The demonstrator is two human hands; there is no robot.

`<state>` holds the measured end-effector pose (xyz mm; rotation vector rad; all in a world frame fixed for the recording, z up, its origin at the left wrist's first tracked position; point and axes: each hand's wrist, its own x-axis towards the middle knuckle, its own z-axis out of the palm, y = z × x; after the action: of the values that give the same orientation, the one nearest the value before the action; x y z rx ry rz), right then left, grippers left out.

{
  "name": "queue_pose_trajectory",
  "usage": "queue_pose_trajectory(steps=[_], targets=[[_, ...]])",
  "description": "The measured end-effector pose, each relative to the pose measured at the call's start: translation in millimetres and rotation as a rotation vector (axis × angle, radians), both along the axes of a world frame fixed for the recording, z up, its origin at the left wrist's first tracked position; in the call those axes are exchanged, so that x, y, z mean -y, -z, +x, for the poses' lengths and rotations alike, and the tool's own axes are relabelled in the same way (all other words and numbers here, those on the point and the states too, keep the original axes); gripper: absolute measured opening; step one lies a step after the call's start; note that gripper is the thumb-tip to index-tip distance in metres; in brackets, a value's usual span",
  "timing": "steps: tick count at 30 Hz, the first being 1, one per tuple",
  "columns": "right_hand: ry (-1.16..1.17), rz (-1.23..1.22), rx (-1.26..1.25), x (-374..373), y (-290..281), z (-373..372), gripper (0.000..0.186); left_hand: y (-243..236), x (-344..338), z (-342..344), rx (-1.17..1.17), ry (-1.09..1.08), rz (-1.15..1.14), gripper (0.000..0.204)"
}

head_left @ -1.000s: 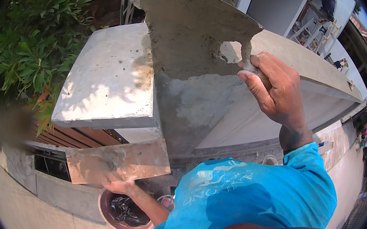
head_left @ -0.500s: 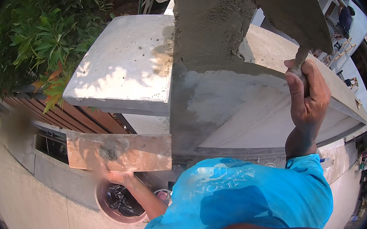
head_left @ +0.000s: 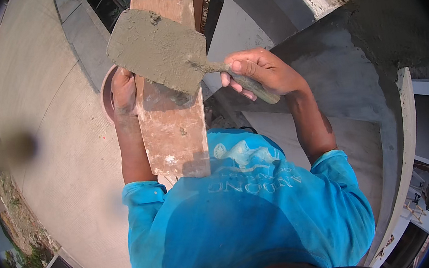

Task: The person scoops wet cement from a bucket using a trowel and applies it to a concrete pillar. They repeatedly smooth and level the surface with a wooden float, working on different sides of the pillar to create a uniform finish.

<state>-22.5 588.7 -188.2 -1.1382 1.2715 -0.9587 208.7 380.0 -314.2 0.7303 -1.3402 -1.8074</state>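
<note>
Right hand (head_left: 271, 73) grips the trowel (head_left: 211, 67), best kept level under its wet cement (head_left: 156, 48); left hand (head_left: 124, 91) grips the board (head_left: 175, 133) beneath.

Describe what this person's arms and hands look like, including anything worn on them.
The left hand and right hand are bare, with no gloves visible. No watch or band shows on the wrists. The forearms are uncovered below bright blue sleeves, which belong to a matching blue shirt with pale print.
</note>
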Motion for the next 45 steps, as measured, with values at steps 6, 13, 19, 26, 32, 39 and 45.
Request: queue_pose_trajectory(steps=[6, 13, 19, 26, 32, 39, 45], targets=[[-0.119, 0.12, -0.138, -7, 1, -14, 0.051, 2, -20, 23, -0.168, 0.065, -0.032, 0.035], [-0.114, 0.231, -0.201, -45, 22, -48, 0.053, -5, -20, 10, -0.34, 0.082, 0.465, 0.045], [0.253, -0.034, -0.233, -83, 43, -40, 0.031, 7, -15, 29, -0.285, -0.041, 0.501, 0.047], [0.642, -0.688, -0.946, 27, 146, 45, 0.034, 7, -22, 17, -0.383, -0.003, 0.432, 0.046], [0.609, -0.718, -1.069, 21, 168, 33, 0.038, 22, -15, 22, -0.479, 0.055, 0.493, 0.041], [0.554, -0.671, -1.136, -33, 176, 9, 0.038, 25, -16, 34, -0.34, -0.097, 0.51, 0.047], [0.311, -0.274, -0.089, -36, 115, 3, 0.027, 5, -22, 36, -0.14, -0.124, 0.429, 0.043]])
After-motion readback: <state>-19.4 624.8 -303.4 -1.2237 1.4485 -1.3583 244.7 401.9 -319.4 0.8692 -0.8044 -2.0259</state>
